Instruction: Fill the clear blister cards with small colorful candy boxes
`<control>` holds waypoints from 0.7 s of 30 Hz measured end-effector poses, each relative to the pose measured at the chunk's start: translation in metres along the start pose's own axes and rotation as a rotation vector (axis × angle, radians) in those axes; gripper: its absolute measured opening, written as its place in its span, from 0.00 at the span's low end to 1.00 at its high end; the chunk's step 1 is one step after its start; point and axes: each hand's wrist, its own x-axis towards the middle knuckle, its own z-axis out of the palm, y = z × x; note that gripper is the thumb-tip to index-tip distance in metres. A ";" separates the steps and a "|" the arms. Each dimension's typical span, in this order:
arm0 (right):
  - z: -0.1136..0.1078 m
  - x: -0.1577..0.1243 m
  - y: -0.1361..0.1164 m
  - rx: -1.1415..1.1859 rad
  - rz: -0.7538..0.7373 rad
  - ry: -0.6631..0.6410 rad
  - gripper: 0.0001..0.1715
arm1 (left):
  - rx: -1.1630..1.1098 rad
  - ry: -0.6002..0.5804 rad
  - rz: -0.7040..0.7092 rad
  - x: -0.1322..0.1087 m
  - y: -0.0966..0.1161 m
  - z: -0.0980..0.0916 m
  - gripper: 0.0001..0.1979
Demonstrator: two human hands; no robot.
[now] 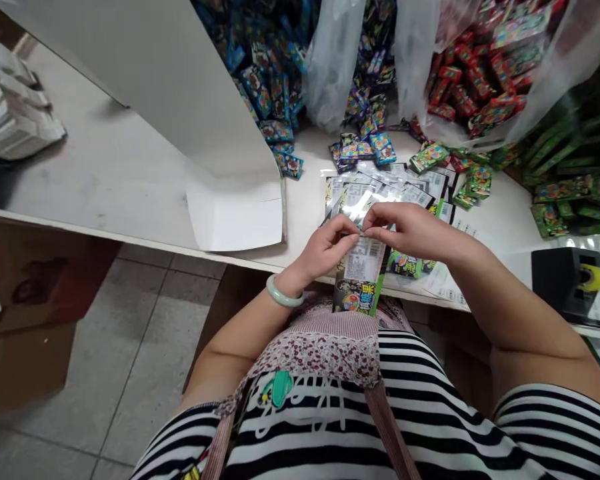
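A printed plastic pouch (363, 267), with a barcode label and a colourful lower end, hangs over the table's front edge. My left hand (329, 248), below a pale green bangle (284, 293), pinches it from the left. From the right, my right hand (397, 230) pinches the same pouch, and the fingertips of both hands nearly meet at its middle. More such pouches (415, 193) lie overlapped on the table just beyond my hands. Another colourful packet (405, 263) lies beneath my right wrist.
Small candy boxes lie heaped at the back: blue (260, 90), purple (357, 150), red (463, 93) and green (480, 180), some in clear plastic bags (333, 63). A black tape dispenser (560, 280) sits at right. A white partition (180, 87) stands left; white stacks (15, 107) lie beyond it.
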 end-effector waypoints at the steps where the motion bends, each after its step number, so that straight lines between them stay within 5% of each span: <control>1: 0.000 0.003 0.001 -0.019 0.024 -0.013 0.03 | -0.008 0.000 -0.002 0.000 0.000 -0.001 0.04; 13: 0.005 0.008 0.001 -0.092 0.138 0.000 0.02 | -0.008 0.067 -0.009 0.002 -0.010 0.005 0.09; 17: 0.011 0.016 0.020 0.164 0.141 0.019 0.05 | 0.061 0.096 0.011 0.001 -0.011 0.004 0.08; 21: 0.030 0.020 0.036 0.472 0.203 -0.170 0.02 | 0.097 0.004 0.038 0.003 0.000 0.002 0.12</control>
